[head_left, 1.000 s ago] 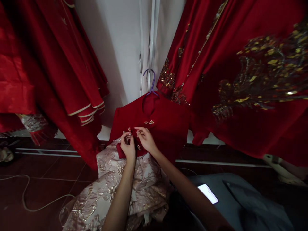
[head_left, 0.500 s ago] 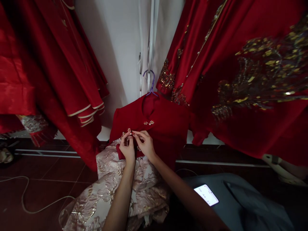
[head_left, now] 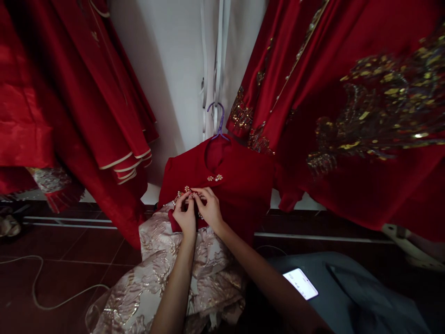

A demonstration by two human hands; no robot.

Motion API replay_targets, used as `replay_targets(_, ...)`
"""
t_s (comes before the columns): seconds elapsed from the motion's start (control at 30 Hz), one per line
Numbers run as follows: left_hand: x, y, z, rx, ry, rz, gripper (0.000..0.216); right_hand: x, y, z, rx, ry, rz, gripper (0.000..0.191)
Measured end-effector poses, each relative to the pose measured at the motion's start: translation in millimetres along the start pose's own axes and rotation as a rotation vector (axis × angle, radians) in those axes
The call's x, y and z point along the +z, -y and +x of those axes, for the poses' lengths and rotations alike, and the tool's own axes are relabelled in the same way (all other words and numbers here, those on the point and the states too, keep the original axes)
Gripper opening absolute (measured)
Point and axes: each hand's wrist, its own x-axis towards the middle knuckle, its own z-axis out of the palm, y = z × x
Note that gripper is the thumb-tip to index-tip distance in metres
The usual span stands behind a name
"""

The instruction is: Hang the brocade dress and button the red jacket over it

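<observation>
A red garment (head_left: pixel 243 171) hangs from a purple hanger (head_left: pixel 220 121). Its upper front carries a jewelled clasp (head_left: pixel 214 178) with flower shapes. Lower down, my left hand (head_left: pixel 185 217) and my right hand (head_left: pixel 209 209) meet, each with thumb and forefinger pinched at a second jewelled clasp (head_left: pixel 187 189). Their fingertips nearly touch, and they hide most of that clasp; whether its halves are joined cannot be seen. Under my wrists, a shiny pale pink and gold brocade cloth (head_left: pixel 156 241) drapes down.
Other red garments hang at left (head_left: pixel 86 93) and right (head_left: pixel 295 102), the latter with gold sequin embroidery (head_left: pixel 375 111). A lit phone (head_left: pixel 301 284) lies on a grey surface (head_left: pixel 340 269) at lower right. A pale cable (head_left: pixel 36 292) runs over the tiled floor.
My fingertips have drawn slightly closer together at the lower clasp. A small reddish bit seen between them earlier is now mostly covered. The view has shifted very slightly.
</observation>
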Motion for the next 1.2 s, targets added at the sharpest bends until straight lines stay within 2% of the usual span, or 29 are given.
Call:
replay_targets(0.3, -4, 3, 6, 0.078, -0.035, 0.121, 0.025, 0, 1, 8, -0.015, -0.002, -0.032, 0.023)
replay_targets(0.37, -3, 6, 7, 0.089, -0.004, 0.125, 0.024, -1, 0, 11, -0.002, 0.017, -0.033, 0.022)
replay_targets(0.53, -4, 6, 0, 0.064, -0.010, 0.097, 0.021, -22, -4, 10, 0.159, 0.146, 0.126, 0.023)
replay_targets(0.57, -7, 4, -4, 0.076, 0.013, 0.139, 0.017, -31, -4, 7, 0.199, 0.167, 0.159, 0.022)
replay_targets(0.63, -16, -3, -17, 0.143, 0.163, 0.282, 0.011, -52, -2, -2, 0.266, 0.190, 0.166, 0.022)
replay_targets(0.73, -31, -14, -37, 0.240, 0.400, 0.487, 0.015, -84, 3, -19, 0.304, 0.260, -0.002, 0.022)
replay_targets(0.83, -39, -17, -47, 0.244, 0.434, 0.562, 0.021, -102, 6, -33, 0.272, 0.382, -0.231, 0.019)
replay_targets(0.97, -39, -12, -44, 0.206, 0.460, 0.576, 0.015, -98, 4, -41, 0.232, 0.460, -0.334, 0.021)
replay_targets(1.07, -40, -10, -43, 0.211, 0.480, 0.574, 0.013, -87, 4, -41, 0.205, 0.411, -0.335, 0.016)
replay_targets(1.2, -42, -10, -44, 0.225, 0.490, 0.557, 0.009, -80, 5, -41, 0.289, 0.336, -0.210, 0.017)
